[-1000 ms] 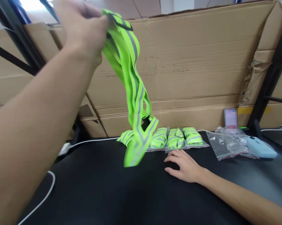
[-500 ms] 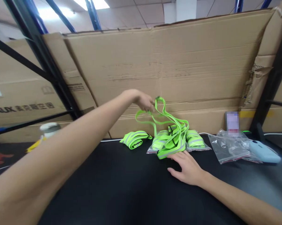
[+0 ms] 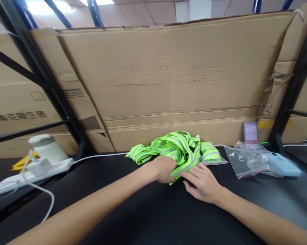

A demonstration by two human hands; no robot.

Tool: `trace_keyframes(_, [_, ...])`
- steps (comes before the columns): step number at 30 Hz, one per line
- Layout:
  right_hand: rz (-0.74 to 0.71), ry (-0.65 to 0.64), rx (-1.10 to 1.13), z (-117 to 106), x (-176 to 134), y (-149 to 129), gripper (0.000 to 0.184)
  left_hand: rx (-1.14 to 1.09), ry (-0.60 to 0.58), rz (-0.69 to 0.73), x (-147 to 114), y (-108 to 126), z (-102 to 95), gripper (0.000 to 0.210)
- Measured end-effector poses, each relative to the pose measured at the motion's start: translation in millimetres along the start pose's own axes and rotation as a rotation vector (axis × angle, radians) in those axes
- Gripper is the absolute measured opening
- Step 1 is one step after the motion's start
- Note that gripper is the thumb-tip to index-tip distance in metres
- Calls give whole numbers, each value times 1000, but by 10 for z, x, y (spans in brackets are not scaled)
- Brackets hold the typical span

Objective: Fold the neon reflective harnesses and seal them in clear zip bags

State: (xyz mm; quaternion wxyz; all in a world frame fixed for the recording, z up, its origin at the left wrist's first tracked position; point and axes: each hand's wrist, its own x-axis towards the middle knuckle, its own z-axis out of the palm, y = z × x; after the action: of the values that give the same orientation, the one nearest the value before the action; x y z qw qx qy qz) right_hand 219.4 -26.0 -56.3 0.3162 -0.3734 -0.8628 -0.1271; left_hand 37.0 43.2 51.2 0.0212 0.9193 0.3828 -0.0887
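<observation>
A tangled heap of neon-green reflective straps [image 3: 180, 144] with silver-grey stripes lies on the black tabletop, against the cardboard. My left hand [image 3: 165, 169] is curled closed at its near left side, round a strap; the fingertips are largely hidden. Close by on the right, my right hand [image 3: 203, 182] rests with fingers stretched out, their tips touching the near end of a strap, thumb apart. A rolled reflective strap [image 3: 140, 154] sits left of the heap. On its right is another rolled strap [image 3: 209, 152] in a clear bag.
Clear plastic zip bags [image 3: 247, 161] and a light-blue case-like object [image 3: 286, 164] lie at right. A white power strip [image 3: 58, 167] with a plug and cable, and a pale lidded bottle [image 3: 48, 148], stand at left. Tall cardboard [image 3: 163, 81] and black posts bound the back.
My left hand has come down from above the heap toward its near edge. The raised loops of strap now lie on the heap. My right hand stays nearly in place.
</observation>
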Motion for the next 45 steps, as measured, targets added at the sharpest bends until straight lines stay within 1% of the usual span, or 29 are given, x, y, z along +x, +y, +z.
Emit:
trace_keyframes(1, [-12,0,-46,-2,7,-17,35,-20,-1,36,-5,-27,25,11])
trace_keyframes(3, [46,20,-87,-23,61,-47,51,-84,-34,112,-24,-74,-29,6])
trace_keyframes(5, [169,71,-63,-93,191,-55,73,-264,10,214,-68,-90,-184,5])
trace_keyframes(6, [237,98,-34,-154,290,-47,79,-381,56,265,-95,-83,-282,6])
trace_keyframes(7, [306,125,-3,-233,408,-30,76,-497,116,305,-121,-66,-384,8])
trace_keyframes(8, [376,149,23,-327,541,-5,65,-588,184,323,-141,-42,-486,11])
trace_keyframes(9, [447,166,69,-432,684,26,49,-649,253,325,-153,-12,-583,14])
trace_keyframes(10, [517,220,138,-542,829,62,32,-695,343,318,-157,21,-672,17])
trace_keyframes(11, [560,271,216,-653,969,102,17,-738,472,304,-154,57,-750,21])
trace_keyframes(12, [574,307,243,-758,1098,142,10,-775,639,279,-149,94,-817,24])
trace_keyframes(14, [590,373,284,-941,1302,217,14,-839,991,195,-151,163,-912,30])
trace_keyframes(15, [617,423,336,-1019,1371,250,20,-864,1114,144,-164,194,-940,32])
trace_keyframes(16, [667,488,450,-1089,1418,278,26,-882,1168,96,-186,221,-955,34])
trace_keyframes(17, [725,553,615,-1154,1444,303,31,-886,1150,57,-216,245,-958,40])
trace_keyframes(19, [787,638,977,-1274,1443,340,33,-816,978,12,-279,284,-929,53])
trace_keyframes(20, [773,651,1117,-1329,1426,352,31,-741,879,-1,-301,301,-900,58])
trace_keyframes(21, [735,651,1207,-1379,1404,360,28,-657,797,-12,-311,321,-864,60])
trace_keyframes(23, [638,638,1313,-1455,1368,358,23,-523,713,-29,-282,373,-775,62])
trace_keyframes(25, [550,629,1379,-1486,1362,337,19,-475,702,-33,-190,448,-681,69])
trace_keyframes(27, [486,629,1414,-1472,1389,307,18,-480,722,-34,-62,530,-598,75])
trace_keyframes(29, [453,648,1424,-1434,1430,286,18,-487,759,-42,65,588,-541,67])
trace_keyframes(31, [433,670,1415,-1401,1458,285,19,-485,809,-55,157,591,-515,49])
trace_keyframes(33, [401,701,1394,-1398,1462,304,19,-478,850,-70,199,530,-518,38])
trace_keyframes(35, [367,730,1361,-1430,1445,337,20,-448,873,-99,197,418,-542,36])
trace_keyframes(37, [348,762,1333,-1483,1415,383,21,-380,870,-155,174,279,-576,32])
trace_keyframes(38, [348,781,1332,-1511,1396,414,21,-340,845,-186,163,206,-594,27])
trace_keyframes(41, [398,827,1377,-1575,1320,567,23,-235,754,-305,162,9,-631,10])
trace_keyframes(43, [493,798,1399,-1582,1249,719,26,-159,768,-398,193,-89,-620,16])
trace_keyframes(45, [647,696,1373,-1554,1160,879,31,-68,796,-448,228,-154,-562,23])
